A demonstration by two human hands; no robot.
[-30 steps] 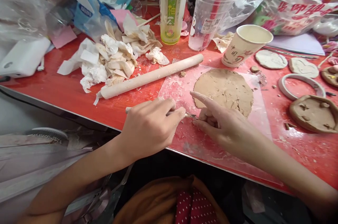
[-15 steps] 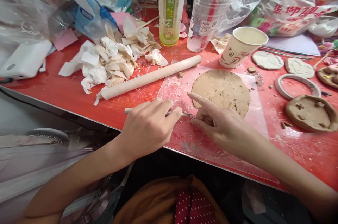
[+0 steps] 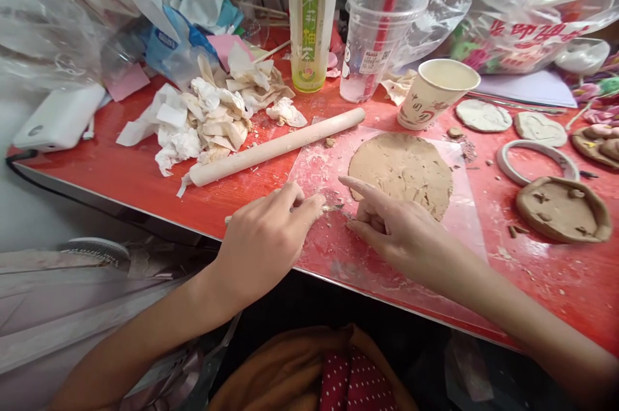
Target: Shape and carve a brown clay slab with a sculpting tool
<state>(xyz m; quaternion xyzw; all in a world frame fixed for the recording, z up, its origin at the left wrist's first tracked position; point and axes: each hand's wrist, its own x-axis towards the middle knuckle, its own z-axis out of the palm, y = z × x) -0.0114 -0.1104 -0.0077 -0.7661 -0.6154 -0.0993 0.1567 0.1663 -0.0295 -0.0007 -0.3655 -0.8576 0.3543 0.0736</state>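
My left hand (image 3: 271, 230) is closed round a thin clay tool (image 3: 331, 208). Its narrow tip pokes out past my thumb, pointing right; its rear end shows left of my knuckles. Close to that tip is my right hand (image 3: 394, 217), index finger stretched out, thumb apart from it and the other fingers curled. Whether it touches the tip I cannot tell. A flat round clay slab (image 3: 401, 166) lies just beyond my right hand on a clear plastic sheet (image 3: 467, 217). Clay crumbs are scattered on the sheet.
A rolling pin (image 3: 275, 148) lies beyond my left hand, before crumpled tissues (image 3: 213, 114). Behind stand a bottle (image 3: 312, 30), a plastic cup (image 3: 374, 43) and a paper cup (image 3: 430, 101). To the right are a tape roll (image 3: 505, 166), a rimmed clay piece (image 3: 563, 208) and pale clay discs (image 3: 483, 115).
My left hand has drawn slightly left and turned, pulling the tool's tip away from my right fingers. My right hand keeps nearly the same pose. The whole view has shifted slightly.
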